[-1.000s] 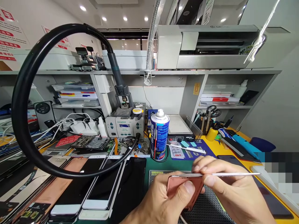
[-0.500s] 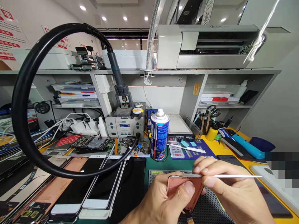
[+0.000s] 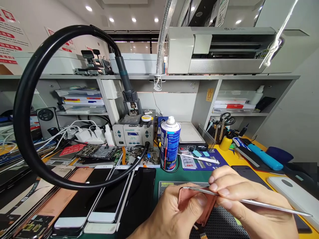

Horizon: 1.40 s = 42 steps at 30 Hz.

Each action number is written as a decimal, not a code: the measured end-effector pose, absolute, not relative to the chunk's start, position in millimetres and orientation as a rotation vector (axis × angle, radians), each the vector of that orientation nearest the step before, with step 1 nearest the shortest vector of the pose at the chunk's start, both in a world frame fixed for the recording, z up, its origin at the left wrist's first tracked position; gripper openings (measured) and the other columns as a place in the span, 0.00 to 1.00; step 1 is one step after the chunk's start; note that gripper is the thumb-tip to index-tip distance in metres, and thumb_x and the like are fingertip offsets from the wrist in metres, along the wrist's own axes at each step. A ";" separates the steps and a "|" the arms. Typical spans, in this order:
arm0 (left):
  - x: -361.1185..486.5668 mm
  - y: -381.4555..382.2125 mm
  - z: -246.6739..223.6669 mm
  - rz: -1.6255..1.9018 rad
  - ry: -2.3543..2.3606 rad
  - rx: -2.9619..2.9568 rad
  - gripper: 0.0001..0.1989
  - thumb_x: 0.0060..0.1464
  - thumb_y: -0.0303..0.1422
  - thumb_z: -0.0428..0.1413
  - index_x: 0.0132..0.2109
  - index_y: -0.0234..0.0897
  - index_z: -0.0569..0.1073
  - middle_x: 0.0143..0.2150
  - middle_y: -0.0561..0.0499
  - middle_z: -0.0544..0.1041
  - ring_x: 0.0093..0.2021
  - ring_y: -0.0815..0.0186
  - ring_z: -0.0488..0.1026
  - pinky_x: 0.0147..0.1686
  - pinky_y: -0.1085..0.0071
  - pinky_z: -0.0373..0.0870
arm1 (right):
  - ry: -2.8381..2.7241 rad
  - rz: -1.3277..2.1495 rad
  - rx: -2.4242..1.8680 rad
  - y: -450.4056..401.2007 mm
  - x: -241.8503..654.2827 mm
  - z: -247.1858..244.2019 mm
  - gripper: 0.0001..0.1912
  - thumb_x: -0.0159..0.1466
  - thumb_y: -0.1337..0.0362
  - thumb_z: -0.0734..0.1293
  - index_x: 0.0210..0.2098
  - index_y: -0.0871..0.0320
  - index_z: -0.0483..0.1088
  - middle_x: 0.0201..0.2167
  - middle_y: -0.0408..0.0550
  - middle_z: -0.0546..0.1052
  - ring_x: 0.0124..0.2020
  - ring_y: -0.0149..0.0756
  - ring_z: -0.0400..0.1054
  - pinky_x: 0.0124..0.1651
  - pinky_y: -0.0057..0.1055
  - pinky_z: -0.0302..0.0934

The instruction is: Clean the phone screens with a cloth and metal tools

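White-topped blue cylindrical spray can beyond left grip; boxy grey control unit farther back, left of same grip; small yellow bottle beyond right grip.

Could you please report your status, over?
Left hand gripping coppery panel. Right hand pinching thin metal tool at panel's top edge. Spray can beyond, apart from both hands.
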<state>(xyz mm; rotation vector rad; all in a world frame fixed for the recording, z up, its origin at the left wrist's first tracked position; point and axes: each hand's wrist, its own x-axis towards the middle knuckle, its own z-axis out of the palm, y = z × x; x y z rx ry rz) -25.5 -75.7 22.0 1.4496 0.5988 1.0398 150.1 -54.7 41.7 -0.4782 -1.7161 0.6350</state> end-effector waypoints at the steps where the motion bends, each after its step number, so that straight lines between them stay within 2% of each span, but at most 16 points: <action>1: -25.4 -75.6 22.2 1.050 0.599 1.460 0.17 0.65 0.41 0.46 0.31 0.34 0.65 0.29 0.53 0.60 0.31 0.69 0.57 0.33 0.71 0.57 | -1.715 0.632 -0.481 -54.6 150.6 40.4 0.06 0.59 0.68 0.73 0.34 0.49 0.81 0.26 0.45 0.83 0.31 0.44 0.76 0.39 0.40 0.72; 7: -26.8 -74.5 21.2 1.083 0.600 1.534 0.19 0.65 0.40 0.45 0.30 0.33 0.68 0.28 0.52 0.63 0.31 0.68 0.60 0.34 0.71 0.58 | -1.677 0.685 -0.514 -53.7 151.1 40.2 0.06 0.58 0.67 0.74 0.32 0.47 0.81 0.27 0.45 0.82 0.31 0.45 0.76 0.41 0.41 0.73; 11: -27.0 -75.3 20.9 1.086 0.605 1.536 0.18 0.66 0.39 0.45 0.34 0.32 0.72 0.30 0.52 0.63 0.33 0.68 0.59 0.35 0.71 0.58 | -1.636 0.704 -0.590 -54.4 153.3 40.6 0.07 0.57 0.66 0.75 0.32 0.45 0.81 0.27 0.45 0.82 0.32 0.47 0.76 0.39 0.41 0.75; 16: -26.6 -78.0 20.8 1.049 0.624 1.519 0.20 0.65 0.42 0.46 0.39 0.30 0.75 0.32 0.50 0.64 0.35 0.66 0.60 0.39 0.69 0.61 | -1.681 0.752 -0.601 -52.5 155.7 38.0 0.09 0.57 0.68 0.74 0.33 0.44 0.81 0.28 0.48 0.82 0.33 0.49 0.76 0.38 0.42 0.75; 23: -27.4 -77.8 19.6 1.048 0.628 1.523 0.21 0.64 0.43 0.46 0.40 0.29 0.76 0.31 0.50 0.63 0.34 0.66 0.60 0.39 0.68 0.62 | -1.670 0.788 -0.575 -50.7 155.5 37.1 0.09 0.58 0.68 0.73 0.33 0.44 0.81 0.28 0.47 0.82 0.32 0.47 0.76 0.38 0.40 0.74; 29: -28.8 -77.2 19.8 1.036 0.663 1.543 0.22 0.65 0.42 0.46 0.42 0.30 0.77 0.31 0.49 0.66 0.36 0.64 0.64 0.42 0.67 0.63 | -1.686 0.791 -0.575 -51.4 157.2 36.2 0.11 0.58 0.70 0.73 0.34 0.43 0.80 0.29 0.46 0.82 0.34 0.46 0.75 0.40 0.39 0.74; 34: -28.5 -77.0 19.6 1.032 0.642 1.541 0.22 0.65 0.42 0.45 0.45 0.30 0.77 0.34 0.48 0.68 0.37 0.64 0.63 0.42 0.67 0.63 | -1.680 0.807 -0.567 -52.1 156.8 36.0 0.12 0.58 0.69 0.73 0.35 0.43 0.80 0.29 0.46 0.82 0.34 0.46 0.75 0.40 0.40 0.74; 42: -28.1 -76.3 17.5 1.050 0.667 1.552 0.22 0.64 0.44 0.46 0.40 0.31 0.77 0.30 0.49 0.68 0.37 0.63 0.66 0.40 0.67 0.64 | -1.660 0.784 -0.555 -52.8 155.2 38.1 0.09 0.57 0.69 0.74 0.33 0.46 0.81 0.27 0.47 0.82 0.32 0.46 0.75 0.38 0.40 0.75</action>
